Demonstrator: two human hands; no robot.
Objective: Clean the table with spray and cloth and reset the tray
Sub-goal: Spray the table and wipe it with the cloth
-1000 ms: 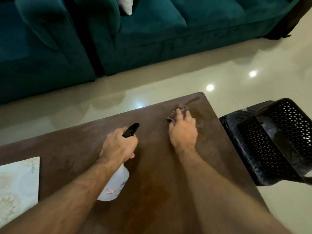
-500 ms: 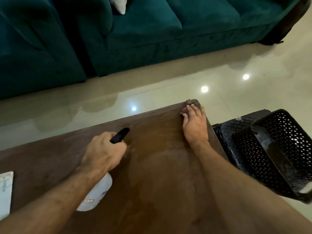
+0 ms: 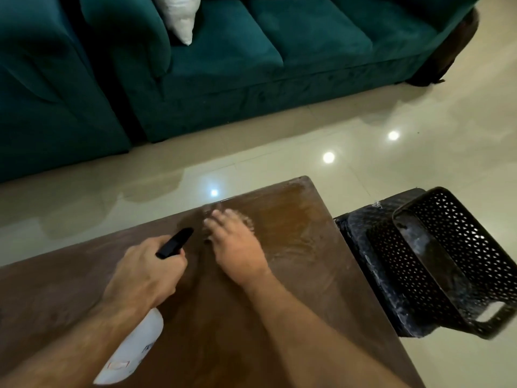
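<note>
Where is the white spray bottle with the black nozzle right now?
In the head view, the white spray bottle is lower left, gripped by the left hand above the brown wooden table, beside the right hand.

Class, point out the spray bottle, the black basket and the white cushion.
spray bottle (image 3: pixel 131 351), head view, white body.
black basket (image 3: pixel 458 264), head view, perforated wall.
white cushion (image 3: pixel 180 15), head view, middle of its fabric.

The brown wooden desk (image 3: pixel 293 275) is occupying the lower middle of the view, its far right corner pointing toward the sofa. Its surface is showing pale streaks and a wet sheen near that corner. The right hand (image 3: pixel 237 247) is lying flat on the desk top near the far edge; it is motion-blurred. The glossy cream tiled floor (image 3: pixel 363 141) is carrying the desk and reflecting ceiling lights.
</note>
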